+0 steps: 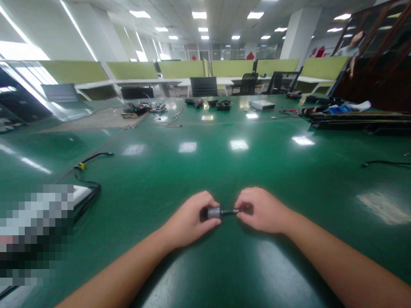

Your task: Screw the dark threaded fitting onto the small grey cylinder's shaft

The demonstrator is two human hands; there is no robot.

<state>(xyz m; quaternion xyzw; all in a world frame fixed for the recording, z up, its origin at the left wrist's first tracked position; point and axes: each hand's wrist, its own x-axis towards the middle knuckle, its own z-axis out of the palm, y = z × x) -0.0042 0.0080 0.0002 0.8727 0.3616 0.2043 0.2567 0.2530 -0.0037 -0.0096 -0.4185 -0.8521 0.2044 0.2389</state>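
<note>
Green table (pixel 205 171) up front, office behind. Left hand (pixel 196 219) grip closed round a gray cylinder (pixel 213 212); right hand (pixel 261 210) grip pinching the right end of a thin dark rod (pixel 228 211). Both parts in line at the table's near middle; touching the surface or not, can't tell. Work looks underway: rod and cylinder seem joined, neither set down; how firmly joined, or what's left, can't tell. Further out: pixelated object (pixel 35 222) left, black cable (pixel 99 155) beyond it, white box (pixel 262 105) far side, person (pixel 348 52) back right.
</note>
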